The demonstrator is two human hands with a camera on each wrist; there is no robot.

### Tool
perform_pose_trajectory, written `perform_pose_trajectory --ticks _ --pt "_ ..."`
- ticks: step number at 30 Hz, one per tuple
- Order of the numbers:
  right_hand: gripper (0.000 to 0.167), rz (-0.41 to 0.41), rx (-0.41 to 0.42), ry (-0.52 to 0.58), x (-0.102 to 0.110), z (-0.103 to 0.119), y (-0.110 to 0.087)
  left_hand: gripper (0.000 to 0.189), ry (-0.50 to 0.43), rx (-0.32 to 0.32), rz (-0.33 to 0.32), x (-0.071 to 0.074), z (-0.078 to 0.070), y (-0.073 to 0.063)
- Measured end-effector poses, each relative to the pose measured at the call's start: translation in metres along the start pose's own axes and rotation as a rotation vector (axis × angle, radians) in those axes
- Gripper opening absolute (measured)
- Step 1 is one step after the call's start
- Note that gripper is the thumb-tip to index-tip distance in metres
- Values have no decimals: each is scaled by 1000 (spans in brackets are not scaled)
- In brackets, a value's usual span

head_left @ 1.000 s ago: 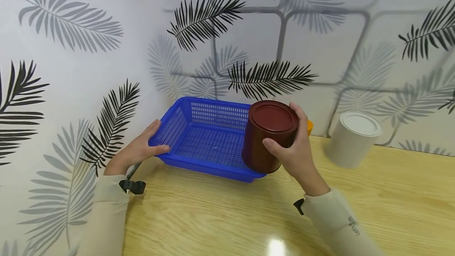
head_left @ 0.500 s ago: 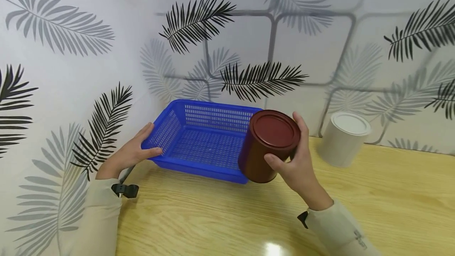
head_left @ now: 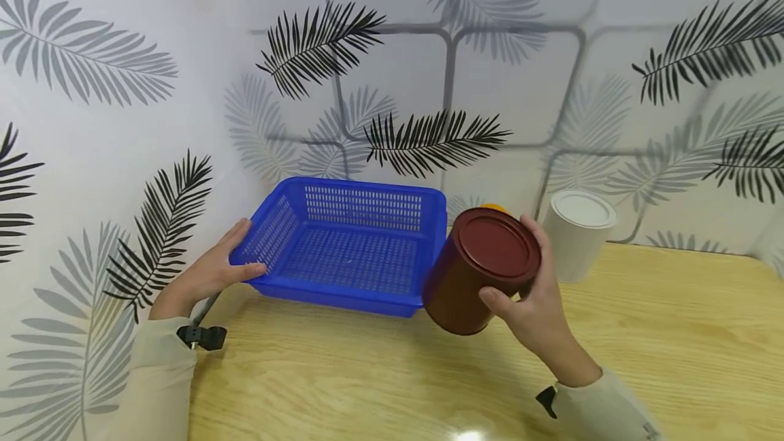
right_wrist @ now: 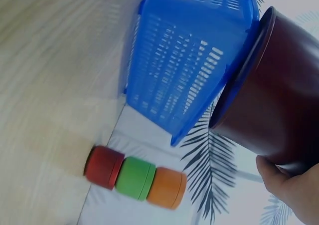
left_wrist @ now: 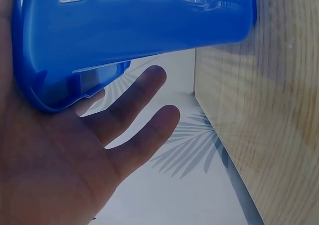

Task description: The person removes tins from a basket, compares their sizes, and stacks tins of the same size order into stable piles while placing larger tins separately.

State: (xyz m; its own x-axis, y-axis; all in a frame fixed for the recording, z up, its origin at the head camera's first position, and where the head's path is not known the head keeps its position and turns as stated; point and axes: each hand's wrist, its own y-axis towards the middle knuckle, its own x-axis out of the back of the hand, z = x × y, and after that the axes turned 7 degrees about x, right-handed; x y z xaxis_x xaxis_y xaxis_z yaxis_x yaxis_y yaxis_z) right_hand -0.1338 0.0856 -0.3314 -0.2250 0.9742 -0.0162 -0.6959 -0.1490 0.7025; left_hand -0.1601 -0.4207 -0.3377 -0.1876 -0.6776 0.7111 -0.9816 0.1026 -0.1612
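Note:
At the left end of a blue perforated basket [head_left: 343, 301], my left hand [head_left: 205, 274] holds the corner, thumb over the rim. The left wrist view has the basket's side [left_wrist: 149, 25] against the palm, with the fingers [left_wrist: 144, 130] stretched out beneath it. My right hand [head_left: 542, 312] grips a dark red lidded can [head_left: 459, 291] around its side. The can is tilted, its lid toward me, just off the basket's right end. In the right wrist view the can [right_wrist: 284, 85] overlaps the basket edge; whether they touch I cannot tell. The basket's inside shows no objects.
A white lidded can [head_left: 578, 237] stands behind my right hand. By the wall is a stack of small round containers: red [right_wrist: 103, 167], green [right_wrist: 135, 178] and orange [right_wrist: 167, 187]. In the head view, only its orange top [head_left: 495, 208] shows. A leaf-patterned wall [head_left: 392, 87] borders the wooden table [head_left: 318, 373].
The red can has moved from over the basket's right end to beyond it, rightward and nearer me, and tilts more. My left hand stays on the basket. The head view has shifted slightly.

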Motion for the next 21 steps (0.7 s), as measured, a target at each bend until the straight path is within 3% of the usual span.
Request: perform_pose_trajectory --ticks 4,9,15,21 --pt "94 -16 -33 -27 16 8 -10 111 -1 -4 -1 -1 1 -2" --pt "87 -25 -123 -150 42 14 -25 111 -10 -12 -3 -3 1 -2" --pt "77 6 -330 -328 79 18 -42 112 -8 -3 0 -3 -1 0" --pt "72 60 -528 -409 112 14 -46 111 -14 11 3 -3 -1 -2"
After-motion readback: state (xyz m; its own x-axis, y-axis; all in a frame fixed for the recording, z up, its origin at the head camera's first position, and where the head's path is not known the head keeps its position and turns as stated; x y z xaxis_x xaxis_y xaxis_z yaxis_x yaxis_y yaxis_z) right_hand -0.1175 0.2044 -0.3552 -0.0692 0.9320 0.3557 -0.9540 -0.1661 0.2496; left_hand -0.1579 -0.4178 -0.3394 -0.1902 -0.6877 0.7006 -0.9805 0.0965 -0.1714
